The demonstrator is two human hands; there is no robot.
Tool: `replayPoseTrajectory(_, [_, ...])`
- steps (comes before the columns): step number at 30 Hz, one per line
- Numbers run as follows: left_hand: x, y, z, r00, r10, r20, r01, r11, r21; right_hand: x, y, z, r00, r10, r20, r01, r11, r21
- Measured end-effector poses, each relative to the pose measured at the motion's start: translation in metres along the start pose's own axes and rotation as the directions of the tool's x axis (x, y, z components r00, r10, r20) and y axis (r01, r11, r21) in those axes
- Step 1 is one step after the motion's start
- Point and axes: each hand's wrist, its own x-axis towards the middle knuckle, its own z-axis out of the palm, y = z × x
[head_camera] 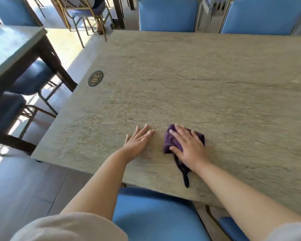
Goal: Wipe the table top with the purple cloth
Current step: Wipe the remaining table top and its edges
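Purple crumpled cloth (170, 142) pinned flat under right hand (189, 146), fingers spread, pressing not gripping, on pale wood-grain counter (207, 75). Left hand (137, 142) just beside, open, palm down, empty. Wiping under way; next calls for sweeping outward over untouched far surface.

Matt, rough-grained stone-look table top (198, 75); soft purple cloth (170, 141); smooth blue leatherette chairs (167, 14).

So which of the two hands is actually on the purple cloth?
The right hand, pressed flat on the crumpled purple cloth. The left hand lies beside it, palm down on the bare stone-look table top, not touching the cloth.
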Motion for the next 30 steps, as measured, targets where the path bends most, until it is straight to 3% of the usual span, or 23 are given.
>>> replayPoseTrajectory(2, [-0.007, -0.009, -0.014, 0.999, 0.019, -0.048, -0.027, 0.987, -0.16, 0.014, -0.017, 0.005, 0.965, 0.254, -0.073, -0.256, 0.967, -0.019])
replayPoseTrajectory(4, [-0.014, -0.027, -0.025, 0.987, 0.037, -0.153, -0.071, 0.973, -0.221, 0.018, -0.054, 0.015, 0.951, 0.305, -0.049, -0.306, 0.952, -0.023])
replayPoseTrajectory(8, [-0.019, -0.079, -0.048, 0.952, 0.097, -0.29, -0.058, 0.988, 0.142, 0.019, -0.141, 0.043, 0.999, -0.027, 0.032, 0.028, 0.999, -0.036])
replayPoseTrajectory(11, [-0.019, -0.115, -0.069, 0.943, 0.148, -0.298, -0.076, 0.967, 0.242, 0.035, -0.172, 0.056, 0.91, -0.384, 0.16, 0.392, 0.92, -0.021])
replayPoseTrajectory(13, [-0.019, -0.134, -0.084, 0.939, 0.185, -0.29, -0.106, 0.958, 0.266, 0.054, -0.162, 0.05, 0.844, -0.508, 0.174, 0.51, 0.86, 0.036])
replayPoseTrajectory(15, [-0.018, -0.152, -0.102, 0.945, 0.166, -0.28, -0.084, 0.955, 0.283, 0.072, -0.15, 0.049, 0.919, -0.373, 0.128, 0.375, 0.927, 0.006])
replayPoseTrajectory(17, [-0.019, -0.17, -0.12, 0.958, 0.134, -0.252, -0.048, 0.946, 0.32, 0.087, -0.151, 0.05, 0.999, -0.037, -0.019, 0.037, 0.999, 0.0])
replayPoseTrajectory(19, [-0.02, -0.187, -0.137, 0.969, 0.105, -0.224, -0.018, 0.933, 0.359, 0.102, -0.174, 0.053, 0.953, 0.275, -0.127, -0.28, 0.959, -0.031])
replayPoseTrajectory(21, [-0.019, -0.2, -0.152, 0.981, 0.072, -0.182, 0.004, 0.921, 0.389, 0.111, -0.211, 0.06, 0.909, 0.413, -0.048, -0.415, 0.909, -0.036])
replayPoseTrajectory(23, [-0.016, -0.207, -0.16, 0.992, 0.058, -0.112, -0.008, 0.915, 0.403, 0.111, -0.248, 0.071, 0.951, 0.309, 0.005, -0.309, 0.951, -0.031])
replayPoseTrajectory(25, [-0.012, -0.21, -0.166, 0.997, 0.056, -0.054, -0.033, 0.931, 0.362, 0.102, -0.277, 0.082, 0.998, 0.031, 0.058, -0.03, 1.0, -0.004])
replayPoseTrajectory(28, [-0.012, -0.219, -0.178, 0.994, 0.105, -0.025, -0.091, 0.941, 0.325, 0.092, -0.283, 0.085, 0.916, -0.339, 0.214, 0.341, 0.94, 0.028])
replayPoseTrajectory(30, [-0.013, -0.228, -0.186, 0.983, 0.183, -0.008, -0.167, 0.915, 0.367, 0.103, -0.263, 0.073, 0.904, -0.372, 0.212, 0.376, 0.926, 0.02])
